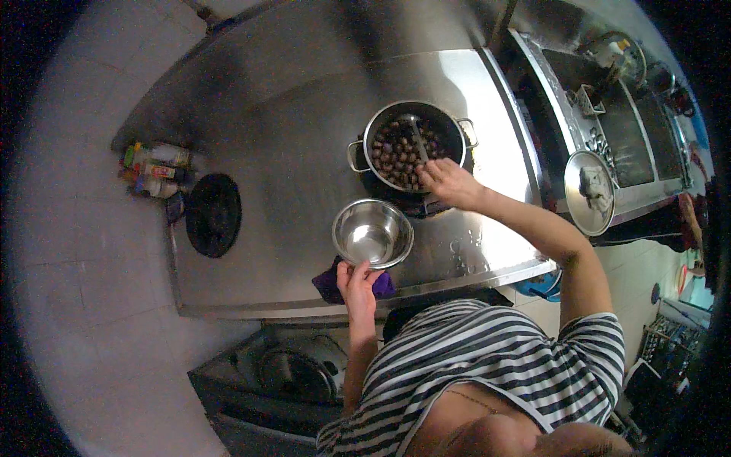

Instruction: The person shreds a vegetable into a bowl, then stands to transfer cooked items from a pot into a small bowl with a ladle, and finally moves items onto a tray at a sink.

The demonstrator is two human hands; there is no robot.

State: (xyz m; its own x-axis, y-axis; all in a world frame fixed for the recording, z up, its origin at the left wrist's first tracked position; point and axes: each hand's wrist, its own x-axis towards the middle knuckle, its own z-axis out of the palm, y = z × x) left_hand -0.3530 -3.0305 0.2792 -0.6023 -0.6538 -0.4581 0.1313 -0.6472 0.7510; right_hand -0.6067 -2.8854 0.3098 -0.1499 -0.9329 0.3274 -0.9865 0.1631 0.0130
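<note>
A two-handled steel pot stands on a dark burner and holds many dark round pieces of food. With my right hand at the pot's near rim, I grip the handle of a metal ladle whose head lies among the pieces. My left hand holds the near rim of a shiny steel bowl, which looks empty, just left of and nearer than the pot. Beneath the bowl and my left hand lies a purple cloth at the counter's front edge.
A dark round tray or lid and several bottles are on the left of the steel counter. At right, a metal lid or basin with a cloth sits beside sinks. A person's arm shows at the far right.
</note>
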